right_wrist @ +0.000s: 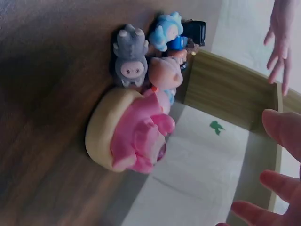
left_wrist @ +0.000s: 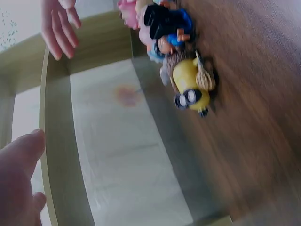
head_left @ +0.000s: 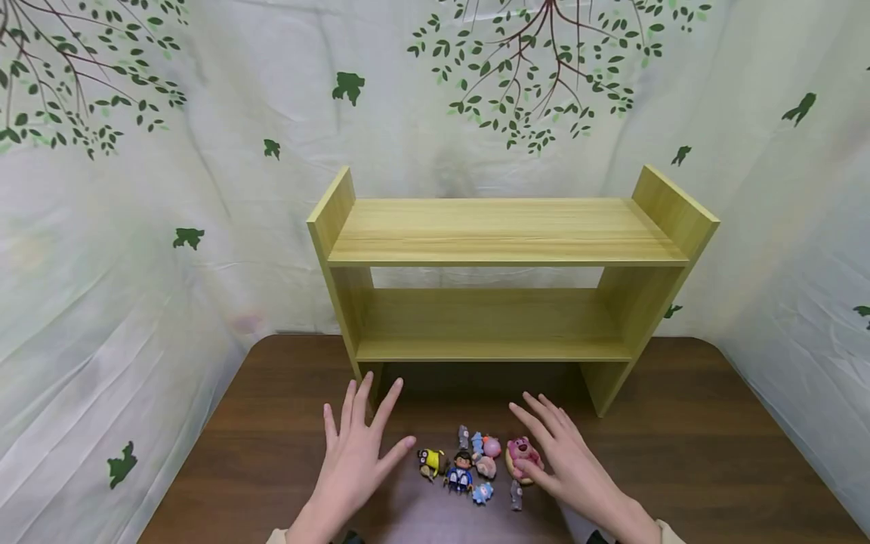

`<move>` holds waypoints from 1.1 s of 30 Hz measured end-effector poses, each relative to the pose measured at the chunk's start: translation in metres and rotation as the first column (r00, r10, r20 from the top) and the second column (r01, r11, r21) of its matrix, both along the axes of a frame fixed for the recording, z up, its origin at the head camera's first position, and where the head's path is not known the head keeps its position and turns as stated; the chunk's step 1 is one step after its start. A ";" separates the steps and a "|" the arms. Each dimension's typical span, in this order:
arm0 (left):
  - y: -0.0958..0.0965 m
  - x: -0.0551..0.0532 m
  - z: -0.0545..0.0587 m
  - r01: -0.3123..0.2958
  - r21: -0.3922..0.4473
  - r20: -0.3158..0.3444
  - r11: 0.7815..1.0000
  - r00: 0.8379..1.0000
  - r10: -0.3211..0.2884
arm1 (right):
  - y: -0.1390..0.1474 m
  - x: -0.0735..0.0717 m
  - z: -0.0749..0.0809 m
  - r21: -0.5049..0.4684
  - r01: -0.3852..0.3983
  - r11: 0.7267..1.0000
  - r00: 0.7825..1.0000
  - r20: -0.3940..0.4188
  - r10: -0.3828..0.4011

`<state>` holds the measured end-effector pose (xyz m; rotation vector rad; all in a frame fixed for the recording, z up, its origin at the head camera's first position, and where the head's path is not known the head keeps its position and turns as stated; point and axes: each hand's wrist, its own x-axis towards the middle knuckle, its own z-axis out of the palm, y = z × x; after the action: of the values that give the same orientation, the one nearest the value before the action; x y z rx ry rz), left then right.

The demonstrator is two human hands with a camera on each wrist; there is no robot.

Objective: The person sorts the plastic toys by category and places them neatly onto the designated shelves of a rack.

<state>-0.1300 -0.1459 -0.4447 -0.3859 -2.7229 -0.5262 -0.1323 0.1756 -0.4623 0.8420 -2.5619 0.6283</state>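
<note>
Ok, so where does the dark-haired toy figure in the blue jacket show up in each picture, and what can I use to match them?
Head: the blue-jacketed figure is near the bottom, slightly right of the middle.
Left wrist: the blue-jacketed figure is near the top, slightly right of the middle.
Right wrist: the blue-jacketed figure is upper right of the middle, partly hidden.
Shared landmark: the wooden shelf, only partly visible in both wrist views.

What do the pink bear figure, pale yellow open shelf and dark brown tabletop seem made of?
Pink bear figure: probably moulded plastic or vinyl, satin; smooth, rounded forms.
Pale yellow open shelf: wood or printed board, fairly matte; grain streaks along flat panels.
Dark brown tabletop: wood or laminate, I can't tell which, slightly glossy; streaky grain, pale sheen.
</note>
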 end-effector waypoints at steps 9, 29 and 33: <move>-0.021 -0.010 0.007 -0.028 0.113 -0.087 0.993 0.995 0.038 | -0.008 -0.005 -0.014 -0.047 -0.092 0.995 0.993 -0.074 0.088; -0.045 -0.044 -0.001 0.063 0.166 -0.262 0.984 0.965 -0.018 | -0.023 -0.026 -0.036 -0.156 -0.231 0.960 0.971 0.026 0.238; -0.047 -0.048 -0.005 0.077 0.174 -0.261 0.982 0.965 -0.029 | -0.024 -0.029 -0.039 -0.173 -0.222 0.959 0.964 0.110 0.243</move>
<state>-0.1783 -0.1925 -0.4492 -0.4467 -2.3975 -0.6837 -0.1614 0.1520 -0.5013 1.0890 -2.5026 0.9760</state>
